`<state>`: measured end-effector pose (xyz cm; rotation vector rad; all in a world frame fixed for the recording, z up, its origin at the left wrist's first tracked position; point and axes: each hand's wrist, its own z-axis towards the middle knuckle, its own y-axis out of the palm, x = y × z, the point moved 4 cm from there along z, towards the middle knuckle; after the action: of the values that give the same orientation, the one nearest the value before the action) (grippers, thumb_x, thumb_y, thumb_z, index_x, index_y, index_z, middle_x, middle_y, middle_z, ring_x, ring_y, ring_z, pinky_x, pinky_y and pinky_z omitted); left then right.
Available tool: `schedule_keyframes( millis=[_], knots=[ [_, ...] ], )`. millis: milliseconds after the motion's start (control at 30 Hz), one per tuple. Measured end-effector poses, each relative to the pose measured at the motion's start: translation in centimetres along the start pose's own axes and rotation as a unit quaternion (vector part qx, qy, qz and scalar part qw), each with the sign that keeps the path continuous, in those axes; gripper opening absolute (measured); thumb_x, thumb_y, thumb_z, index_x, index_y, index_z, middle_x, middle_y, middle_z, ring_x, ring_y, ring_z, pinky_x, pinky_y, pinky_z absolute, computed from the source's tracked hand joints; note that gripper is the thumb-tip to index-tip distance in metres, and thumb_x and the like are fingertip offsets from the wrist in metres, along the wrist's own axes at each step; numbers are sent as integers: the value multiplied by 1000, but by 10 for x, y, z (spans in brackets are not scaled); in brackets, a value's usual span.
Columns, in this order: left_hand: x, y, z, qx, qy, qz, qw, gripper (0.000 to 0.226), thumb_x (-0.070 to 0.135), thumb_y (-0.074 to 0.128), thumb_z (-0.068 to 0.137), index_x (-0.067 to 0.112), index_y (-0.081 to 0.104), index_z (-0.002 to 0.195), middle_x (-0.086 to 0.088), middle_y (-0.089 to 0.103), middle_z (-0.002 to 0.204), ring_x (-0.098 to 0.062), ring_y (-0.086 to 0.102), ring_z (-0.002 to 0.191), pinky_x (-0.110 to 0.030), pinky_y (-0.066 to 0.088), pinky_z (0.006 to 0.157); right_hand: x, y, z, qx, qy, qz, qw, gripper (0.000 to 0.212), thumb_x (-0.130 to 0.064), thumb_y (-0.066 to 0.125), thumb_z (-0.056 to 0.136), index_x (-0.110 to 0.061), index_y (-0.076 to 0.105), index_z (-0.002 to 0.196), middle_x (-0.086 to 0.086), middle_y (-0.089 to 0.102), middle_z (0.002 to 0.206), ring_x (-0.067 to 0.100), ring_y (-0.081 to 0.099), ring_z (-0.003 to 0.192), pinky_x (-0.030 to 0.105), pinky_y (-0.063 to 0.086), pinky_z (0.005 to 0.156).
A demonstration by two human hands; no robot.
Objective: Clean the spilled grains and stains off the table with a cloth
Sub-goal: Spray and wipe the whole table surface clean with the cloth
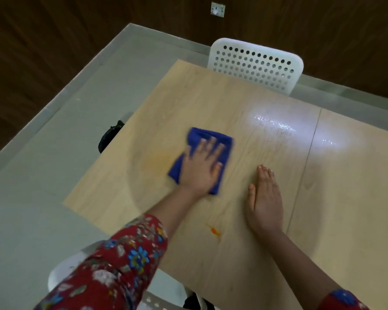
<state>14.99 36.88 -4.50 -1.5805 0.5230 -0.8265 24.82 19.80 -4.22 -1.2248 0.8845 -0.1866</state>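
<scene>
Pale wood-grain table (pixel 211 101) fills the view below me, with grey floor (pixel 76 90) and a dark wooden wall (pixel 54 30) behind it. The folded blue cloth (pixel 196 137) lies near the table's middle. My left hand (pixel 202 167) presses flat on it, fingers straight and spread, not curled round it. Just left of the cloth, a faint orange smear (pixel 152 161) tints the wood. Nearer to me than the cloth sits a small bright orange stain (pixel 214 231). Right of the cloth and apart from it, my right hand (pixel 264 198) rests palm down on bare wood, fingers straight and together, holding nothing. Beyond the cloth to the right, a wet sheen (pixel 276 127) catches the light. Farther beyond stands a white perforated chair (pixel 255 63). Left of the cloth, a black object (pixel 110 135) shows past the table's edge; I cannot tell what it is.
</scene>
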Motion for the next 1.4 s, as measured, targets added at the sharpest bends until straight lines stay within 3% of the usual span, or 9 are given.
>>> schedule_keyframes(
  millis=[133, 300, 500, 800, 933, 1033, 1133, 1233, 1400],
  knots=[
    [10, 3, -5, -53, 109, -14, 992, 54, 48, 25, 99, 40, 18, 152, 12, 11, 162, -12, 10, 149, -47, 8, 118, -39, 21, 12, 9, 17, 22, 1000, 60, -37, 24, 98, -9, 25, 152, 6, 28, 158, 18, 17, 148, 34, 15, 120],
    [-152, -29, 13, 12, -96, -1, 995, 49, 39, 30, 103, 36, 23, 152, 9, 15, 161, -15, 15, 149, -46, 13, 117, -38, 31, 11, -15, -4, -35, 999, 65, -46, 16, 97, -14, 19, 154, 2, 25, 159, 14, 12, 149, 30, 9, 121],
    [-251, -45, -79, 22, -114, -2, 993, 49, 30, 31, 105, 21, 28, 152, 0, 24, 160, -24, 28, 145, -47, 32, 111, -42, 30, 8, 5, -16, -10, 1000, 63, -45, 21, 97, -15, 25, 152, 1, 30, 157, 15, 15, 148, 36, 16, 120],
    [-169, -36, -80, 17, -154, 24, 988, 68, 49, 9, 92, 25, 24, 153, 2, 17, 161, -20, 18, 148, -47, 18, 117, -48, 26, 7, 18, -44, 28, 998, 59, -42, 22, 97, -15, 28, 150, 2, 34, 155, 17, 19, 147, 37, 20, 119],
    [-34, -3, -85, -23, 91, 14, 995, 59, 47, 26, 96, 32, 25, 152, 6, 17, 161, -18, 16, 149, -47, 15, 118, -39, 18, 4, 60, -16, 135, 989, 52, -33, 28, 99, -15, 36, 147, 4, 40, 151, 16, 27, 144, 33, 23, 118],
    [-51, -1, -124, -55, 218, 16, 974, 56, 52, 29, 99, 41, 16, 152, 11, 7, 162, -15, 3, 150, -47, 5, 118, -28, 10, 1, 124, 21, 239, 963, 46, -26, 30, 99, -12, 41, 142, 5, 47, 144, 19, 38, 138, 42, 30, 115],
    [-131, -16, -117, -11, -3, 77, 997, 57, 56, 21, 97, 46, 5, 151, 3, 4, 164, -26, 4, 150, -60, 20, 111, -26, 8, 1, 129, 53, 342, 929, 43, -19, 32, 99, -11, 37, 141, 4, 48, 143, 11, 41, 136, 31, 31, 114],
    [-137, -25, -81, -21, -189, 56, 980, 57, 55, 15, 98, 44, -1, 152, 8, -7, 163, -27, -3, 150, -64, 14, 112, -17, 1, 6, 89, 75, 421, 900, 43, -13, 30, 101, -5, 31, 143, 7, 43, 148, -3, 38, 133, 13, 27, 110],
    [16, 2, -48, -28, -18, -4, 999, 59, 49, 17, 95, 38, 19, 152, 9, 11, 162, -26, 10, 150, -57, 15, 115, 18, -27, -22, 113, 108, 423, 892, 39, -14, 28, 102, -10, 43, 138, 4, 48, 143, 7, 43, 132, 16, 29, 110]
  ],
)
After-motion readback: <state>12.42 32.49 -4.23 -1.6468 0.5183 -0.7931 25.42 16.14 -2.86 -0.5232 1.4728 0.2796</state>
